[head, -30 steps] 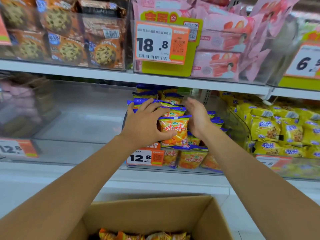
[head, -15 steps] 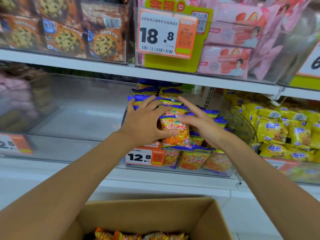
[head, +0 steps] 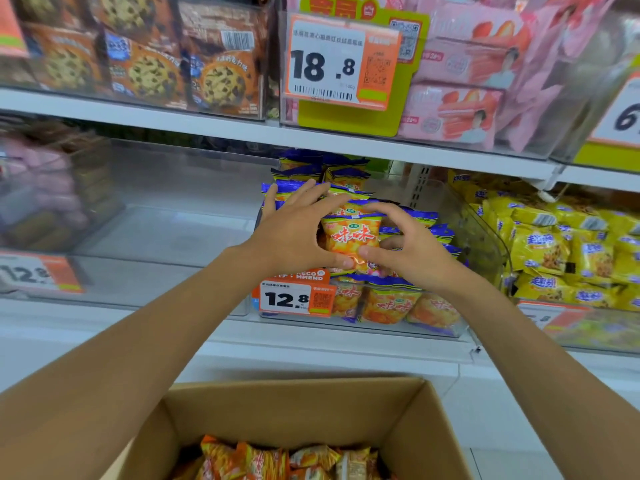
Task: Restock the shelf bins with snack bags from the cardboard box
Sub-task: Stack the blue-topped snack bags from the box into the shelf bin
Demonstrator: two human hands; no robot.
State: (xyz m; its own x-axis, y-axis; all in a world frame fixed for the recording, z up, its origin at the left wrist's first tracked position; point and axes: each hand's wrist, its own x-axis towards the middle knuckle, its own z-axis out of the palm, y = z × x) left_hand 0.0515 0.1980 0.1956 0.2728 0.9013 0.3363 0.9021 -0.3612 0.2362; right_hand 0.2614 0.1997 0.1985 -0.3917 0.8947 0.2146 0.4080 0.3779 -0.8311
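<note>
An orange snack bag with a blue top edge stands upright on top of the pile in the clear shelf bin on the middle shelf. My left hand grips its left side, fingers over the bags behind, thumb under its lower edge. My right hand curls round its right side, thumb at the bottom and fingers arched over the top corner. Several more of the same bags fill the bin. The cardboard box sits low in front of me with more orange bags at its bottom.
A 12.8 price tag hangs on the bin's front. To the left is a clear bin with nothing in it, to the right a bin of yellow bags. The upper shelf holds cookie packs and pink packs.
My right hand has moved from behind the bags to the front and curled round the upright bag's right side. My left hand has kept its hold on the left side.
</note>
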